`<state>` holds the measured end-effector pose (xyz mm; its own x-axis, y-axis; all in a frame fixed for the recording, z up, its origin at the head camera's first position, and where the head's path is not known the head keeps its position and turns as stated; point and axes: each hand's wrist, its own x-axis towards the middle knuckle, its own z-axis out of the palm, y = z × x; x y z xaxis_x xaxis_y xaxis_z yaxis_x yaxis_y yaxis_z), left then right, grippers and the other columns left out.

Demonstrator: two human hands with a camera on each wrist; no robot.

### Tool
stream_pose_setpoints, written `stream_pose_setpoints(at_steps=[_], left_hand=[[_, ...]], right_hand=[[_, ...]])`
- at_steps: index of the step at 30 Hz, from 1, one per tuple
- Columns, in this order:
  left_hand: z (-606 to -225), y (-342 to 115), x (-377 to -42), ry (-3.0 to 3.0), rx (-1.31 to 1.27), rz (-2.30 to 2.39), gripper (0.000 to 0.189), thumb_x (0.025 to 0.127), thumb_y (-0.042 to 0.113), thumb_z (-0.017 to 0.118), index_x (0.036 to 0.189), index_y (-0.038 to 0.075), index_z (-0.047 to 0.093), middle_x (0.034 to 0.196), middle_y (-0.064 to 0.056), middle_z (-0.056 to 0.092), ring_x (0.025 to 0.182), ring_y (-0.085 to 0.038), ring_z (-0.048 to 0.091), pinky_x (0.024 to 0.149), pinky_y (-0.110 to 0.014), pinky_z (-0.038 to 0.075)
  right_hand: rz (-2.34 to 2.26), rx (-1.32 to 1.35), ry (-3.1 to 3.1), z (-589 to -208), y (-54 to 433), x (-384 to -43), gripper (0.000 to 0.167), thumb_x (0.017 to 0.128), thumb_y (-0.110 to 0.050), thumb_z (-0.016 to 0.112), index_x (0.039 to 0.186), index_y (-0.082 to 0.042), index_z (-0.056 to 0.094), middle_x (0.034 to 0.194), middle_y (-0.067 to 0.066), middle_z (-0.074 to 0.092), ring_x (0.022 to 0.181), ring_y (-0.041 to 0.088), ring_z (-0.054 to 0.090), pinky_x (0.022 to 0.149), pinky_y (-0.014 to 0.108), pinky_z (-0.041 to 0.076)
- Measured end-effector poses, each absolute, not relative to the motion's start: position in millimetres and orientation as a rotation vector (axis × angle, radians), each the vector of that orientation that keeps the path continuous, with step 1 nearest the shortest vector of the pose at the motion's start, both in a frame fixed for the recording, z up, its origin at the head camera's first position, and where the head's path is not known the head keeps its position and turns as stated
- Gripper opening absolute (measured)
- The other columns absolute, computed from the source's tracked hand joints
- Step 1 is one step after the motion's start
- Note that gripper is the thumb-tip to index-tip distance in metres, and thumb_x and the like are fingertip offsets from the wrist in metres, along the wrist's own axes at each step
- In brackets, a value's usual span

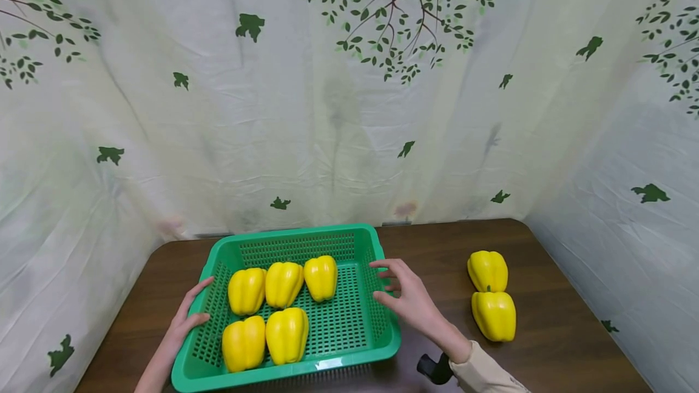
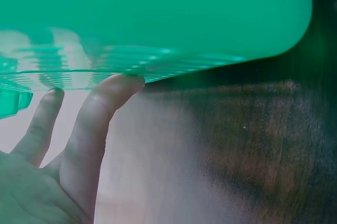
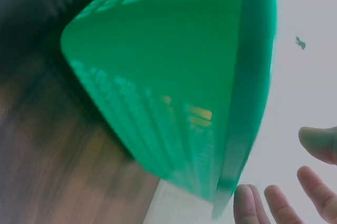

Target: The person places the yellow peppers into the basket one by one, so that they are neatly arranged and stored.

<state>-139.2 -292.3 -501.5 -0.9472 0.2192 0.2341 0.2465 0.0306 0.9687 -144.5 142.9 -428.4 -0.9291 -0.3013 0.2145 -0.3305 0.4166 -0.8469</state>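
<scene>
A green plastic basket (image 1: 349,320) holds several yellow bell peppers, with three in its back row and two in front, among them a front pepper (image 1: 287,335). My left hand (image 1: 182,323) rests against the basket's left side; in the left wrist view, the extended fingers (image 2: 87,140) touch its outer wall. By the right rim, my right hand (image 1: 406,296) is spread with its fingers loosely bent, and nothing lies in it. The right wrist view shows those fingertips (image 3: 245,205) close to the basket rim (image 3: 253,77); whether they touch it I cannot tell.
Two more yellow bell peppers, a back one (image 1: 488,270) and a nearer one (image 1: 494,317), sit against each other on the brown wooden table (image 1: 551,296), right of the basket. A pale leaf-patterned curtain (image 1: 338,108) surrounds the table's back and sides.
</scene>
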Motion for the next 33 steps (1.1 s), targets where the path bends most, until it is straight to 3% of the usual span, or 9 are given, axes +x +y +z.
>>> stream_pose_setpoints(at_steps=[14, 33], left_hand=[[-499.3, -293.3, -138.8, -2.379, -0.266, -2.115, 0.059, 0.097, -0.002, 0.036, 0.148, 0.024, 0.027, 0.132, 0.016, 0.024, 0.104, 0.006, 0.049, 0.076, -0.023, 0.05], [-496.2, -291.3, -137.4, -2.383, -0.258, -2.151, 0.057, 0.097, 0.001, 0.036, 0.149, 0.023, 0.025, 0.131, 0.016, 0.024, 0.102, 0.004, 0.051, 0.076, -0.026, 0.051]], right_hand=[[1.518, 0.436, -2.61, -434.5, 179.8, -147.2, 0.047, 0.084, 0.001, 0.069, 0.128, -0.006, 0.054, 0.123, 0.012, 0.053, 0.108, 0.032, 0.055, 0.085, 0.042, 0.05], [1.326, 0.232, -2.639, -445.9, 226.2, -145.2, 0.049, 0.08, -0.002, 0.075, 0.125, -0.008, 0.056, 0.12, 0.012, 0.056, 0.104, 0.033, 0.056, 0.084, 0.048, 0.049]])
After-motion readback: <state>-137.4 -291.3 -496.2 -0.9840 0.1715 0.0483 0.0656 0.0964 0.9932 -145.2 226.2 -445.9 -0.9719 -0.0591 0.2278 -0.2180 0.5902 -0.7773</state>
